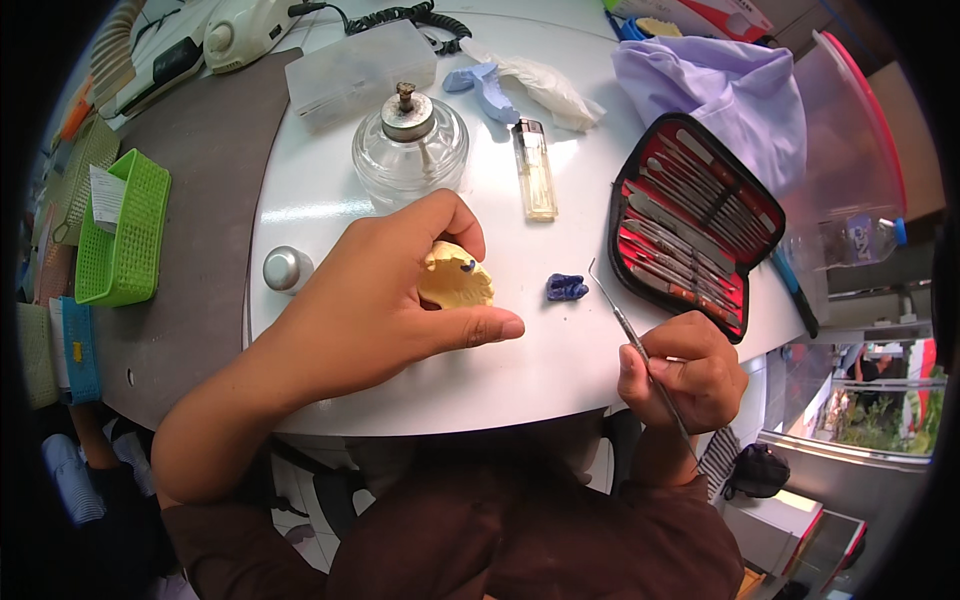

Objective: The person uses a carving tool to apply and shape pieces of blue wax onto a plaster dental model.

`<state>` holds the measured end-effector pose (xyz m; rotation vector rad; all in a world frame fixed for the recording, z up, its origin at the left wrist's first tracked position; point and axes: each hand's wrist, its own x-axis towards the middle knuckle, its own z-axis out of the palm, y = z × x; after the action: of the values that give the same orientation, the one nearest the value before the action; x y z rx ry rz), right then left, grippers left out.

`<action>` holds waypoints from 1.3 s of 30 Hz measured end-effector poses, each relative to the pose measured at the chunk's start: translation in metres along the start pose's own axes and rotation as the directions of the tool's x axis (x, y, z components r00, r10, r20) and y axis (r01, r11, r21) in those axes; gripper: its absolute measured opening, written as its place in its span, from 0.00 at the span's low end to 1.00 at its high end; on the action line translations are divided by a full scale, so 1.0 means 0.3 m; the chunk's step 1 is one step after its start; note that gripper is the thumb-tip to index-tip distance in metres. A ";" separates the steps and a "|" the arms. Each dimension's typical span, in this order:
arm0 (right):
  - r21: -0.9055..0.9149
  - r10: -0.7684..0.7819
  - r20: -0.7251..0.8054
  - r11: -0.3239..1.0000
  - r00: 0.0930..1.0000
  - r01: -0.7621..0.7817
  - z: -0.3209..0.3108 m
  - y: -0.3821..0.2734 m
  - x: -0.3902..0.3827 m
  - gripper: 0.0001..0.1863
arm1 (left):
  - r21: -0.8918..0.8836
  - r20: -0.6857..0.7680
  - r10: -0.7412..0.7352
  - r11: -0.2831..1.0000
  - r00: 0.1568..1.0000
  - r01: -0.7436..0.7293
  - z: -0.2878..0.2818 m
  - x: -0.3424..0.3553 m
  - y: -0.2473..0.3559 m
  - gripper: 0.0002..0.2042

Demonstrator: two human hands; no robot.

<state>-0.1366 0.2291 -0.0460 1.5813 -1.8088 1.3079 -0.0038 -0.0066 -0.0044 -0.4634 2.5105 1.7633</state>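
My left hand (375,295) grips a yellow plaster dental cast (460,285) with a small dark-blue bit on it, thumb along its lower side. My right hand (690,370) holds a thin metal instrument (622,320), its bent tip raised just right of a dark-blue lump of wax (566,287) lying on the white table (540,370). An open black case with red lining (700,230), full of metal instruments, lies beyond my right hand. A glass spirit lamp (410,155) stands beyond my left hand, a silver cap (287,270) left of that hand, a transparent lighter (535,170) farther back.
Green baskets (120,230) sit on a grey mat at left; a plastic box (360,70), crumpled tissue (550,90), pale-blue piece (485,90) and lilac cloth (710,90) lie behind. A bottle (850,240) is at right. Another person's arm (95,440) shows at lower left.
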 end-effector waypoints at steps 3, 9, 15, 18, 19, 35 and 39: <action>-0.061 -0.020 0.054 0.998 0.998 0.024 -0.005 -0.008 -0.008 0.20 | -0.042 0.049 -0.047 0.998 0.998 0.049 -0.004 0.003 0.010 0.26; -0.036 -0.035 0.116 0.999 0.993 0.039 0.001 -0.017 -0.012 0.21 | 0.025 0.016 0.071 0.997 0.997 -0.072 -0.001 -0.003 -0.017 0.26; -0.041 -0.068 0.184 0.996 0.981 0.077 -0.002 -0.015 -0.011 0.21 | 0.056 0.011 0.091 0.994 0.996 -0.091 -0.001 -0.001 -0.020 0.26; -0.035 -0.078 0.208 0.996 0.975 0.087 0.000 -0.015 -0.009 0.21 | 0.059 0.002 0.103 0.993 0.995 -0.103 0.000 -0.004 -0.022 0.25; -0.034 -0.079 0.216 0.995 0.973 0.089 0.001 -0.015 -0.007 0.21 | 0.052 0.002 0.100 0.994 0.995 -0.100 0.000 -0.006 -0.021 0.25; 0.587 -0.120 0.375 0.798 0.919 -0.135 0.013 0.100 0.322 0.12 | -0.194 0.140 -0.002 0.980 0.990 0.029 -0.004 -0.013 -0.014 0.25; 0.670 -0.024 0.380 0.697 0.925 -0.257 0.081 0.113 0.284 0.11 | -0.271 0.123 -0.004 0.962 0.992 0.038 -0.005 -0.016 0.002 0.26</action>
<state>-0.1849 0.1597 -0.0028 2.2592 -1.7092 2.0758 0.0008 -0.0068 -0.0022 -0.3783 2.1841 2.0719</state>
